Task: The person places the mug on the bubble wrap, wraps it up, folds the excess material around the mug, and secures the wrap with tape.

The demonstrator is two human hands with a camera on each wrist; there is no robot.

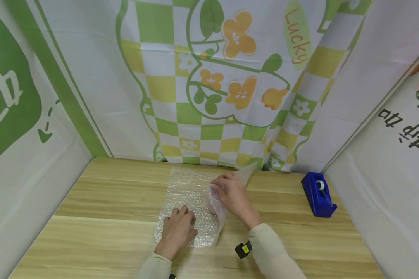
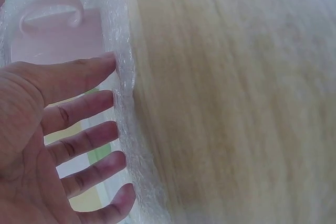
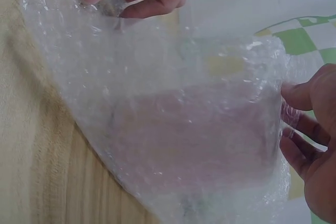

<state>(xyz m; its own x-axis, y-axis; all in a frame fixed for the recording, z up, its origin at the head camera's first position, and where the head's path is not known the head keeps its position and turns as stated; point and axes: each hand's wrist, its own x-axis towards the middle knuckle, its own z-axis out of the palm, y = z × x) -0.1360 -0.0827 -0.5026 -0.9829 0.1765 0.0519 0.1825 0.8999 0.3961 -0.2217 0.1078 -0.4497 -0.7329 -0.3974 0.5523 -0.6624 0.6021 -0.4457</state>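
Observation:
A clear sheet of bubble wrap (image 1: 188, 190) is spread on the wooden table. On its right part lies a pink mug (image 2: 58, 38), whose curved handle shows in the left wrist view. Part of the wrap is folded up over the mug, and its pink body shows blurred through the film in the right wrist view. My right hand (image 1: 231, 193) grips the folded wrap at the mug's far end, thumb on one side and fingers on the other. My left hand (image 1: 178, 230) rests on the near left part of the sheet, fingers spread and slightly bent.
A blue tape dispenser (image 1: 317, 195) with a roll in it stands at the table's right side. Behind the table's far edge hangs a green-and-yellow checked cloth (image 1: 209, 131). White printed panels close in the left and right sides.

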